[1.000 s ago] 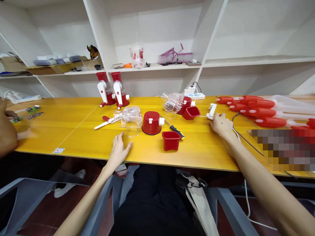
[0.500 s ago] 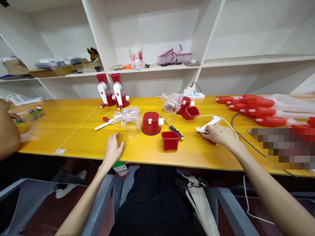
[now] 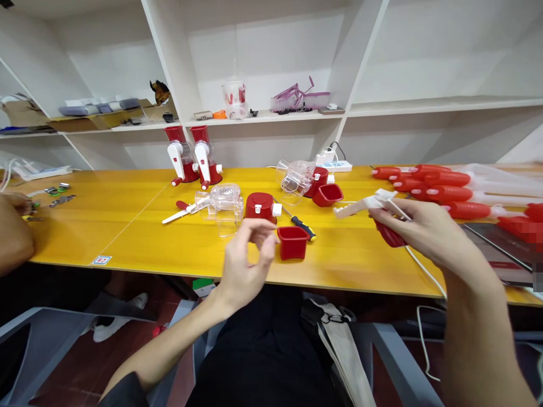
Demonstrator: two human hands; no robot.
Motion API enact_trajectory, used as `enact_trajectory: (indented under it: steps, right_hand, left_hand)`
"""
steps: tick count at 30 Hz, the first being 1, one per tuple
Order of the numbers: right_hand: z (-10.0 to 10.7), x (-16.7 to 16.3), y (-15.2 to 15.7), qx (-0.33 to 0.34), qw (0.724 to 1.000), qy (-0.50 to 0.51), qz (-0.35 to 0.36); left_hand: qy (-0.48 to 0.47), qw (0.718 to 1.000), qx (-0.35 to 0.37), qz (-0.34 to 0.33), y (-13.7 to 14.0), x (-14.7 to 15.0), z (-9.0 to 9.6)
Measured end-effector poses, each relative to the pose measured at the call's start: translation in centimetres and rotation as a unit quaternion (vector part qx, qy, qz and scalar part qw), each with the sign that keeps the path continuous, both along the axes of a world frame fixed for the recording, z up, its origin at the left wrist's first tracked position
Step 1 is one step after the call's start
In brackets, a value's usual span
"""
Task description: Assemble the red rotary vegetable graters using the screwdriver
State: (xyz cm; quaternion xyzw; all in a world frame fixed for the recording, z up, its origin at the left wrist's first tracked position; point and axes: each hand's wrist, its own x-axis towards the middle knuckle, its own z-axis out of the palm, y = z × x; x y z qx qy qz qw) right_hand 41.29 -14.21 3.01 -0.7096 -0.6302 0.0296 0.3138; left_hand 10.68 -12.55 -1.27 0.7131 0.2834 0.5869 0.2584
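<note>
My right hand (image 3: 418,226) is closed around a white crank handle (image 3: 356,208) with a red grip, held above the table's right side. My left hand (image 3: 246,265) hovers at the front edge with thumb and curled fingers apart, holding nothing. Just beside its fingertips stands a red square cup-like hopper (image 3: 292,244). Behind the left hand are a red round base (image 3: 259,204), partly covered by it, and a clear plastic grater body (image 3: 224,200). Nearby lie a screwdriver (image 3: 304,227) and another white crank handle with a red grip (image 3: 180,215).
Two assembled rotary graters (image 3: 203,155) stand at the back. Another clear body (image 3: 297,176) and a red hopper (image 3: 328,195) lie behind the screwdriver. Several red-ended objects in clear wrap (image 3: 449,186) fill the right. Another person's arm (image 3: 14,232) rests at far left.
My right hand has lifted the crank handle off the table and moved right and closer. My left hand has risen and moved right, towards the red hopper.
</note>
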Motion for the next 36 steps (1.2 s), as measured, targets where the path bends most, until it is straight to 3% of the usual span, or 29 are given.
enact_trajectory:
  steps: [3,6,8,11,15,18,21,23,27,28,32,36]
  right_hand:
    - [0.9,-2.9,-1.5,0.095,0.995,0.038,0.021]
    - [0.6,-6.7,-2.1,0.198,0.967,0.022,0.160]
    - [-0.1,-9.0,-1.8,0.215,0.939,0.012,0.268]
    - [-1.6,-11.5,-0.9,0.208,0.910,0.038,0.356]
    - [-3.0,-13.5,-0.4,0.157,0.892,0.070,0.418]
    - [-3.2,-13.6,-0.1,0.149,0.899,0.105,0.399]
    - [-2.9,-12.7,0.4,0.184,0.899,0.270,0.293]
    - [-2.5,-11.9,0.7,0.207,0.872,0.370,0.245]
    - [-1.7,-10.9,0.7,0.167,0.792,0.509,0.292]
    - [-1.5,-10.8,0.5,0.150,0.782,0.522,0.305]
    - [-1.2,-10.8,-0.2,0.124,0.792,0.502,0.325]
    - [-1.1,-10.8,-0.8,0.171,0.786,0.502,0.317]
  left_hand:
    - [-0.025,0.987,-0.116,-0.107,0.6,2.6,1.3]
    - [-0.088,0.945,-0.244,-0.197,1.2,3.3,1.7]
    - [-0.140,0.913,-0.303,-0.235,1.2,3.1,1.8]
    - [-0.208,0.880,-0.347,-0.249,0.9,2.5,2.3]
    - [-0.279,0.885,-0.320,-0.192,0.9,1.4,3.3]
    - [-0.282,0.898,-0.288,-0.176,1.4,0.2,3.9]
    - [-0.207,0.912,-0.292,-0.199,1.9,-0.8,4.3]
    - [-0.142,0.911,-0.316,-0.225,1.9,-1.0,4.2]
    - [-0.073,0.889,-0.359,-0.274,1.3,0.2,3.4]
    - [-0.065,0.885,-0.365,-0.282,1.1,0.6,3.2]
    - [-0.014,0.874,-0.371,-0.315,-0.2,1.7,2.5]
    - [0.003,0.875,-0.354,-0.330,-1.3,1.7,2.5]
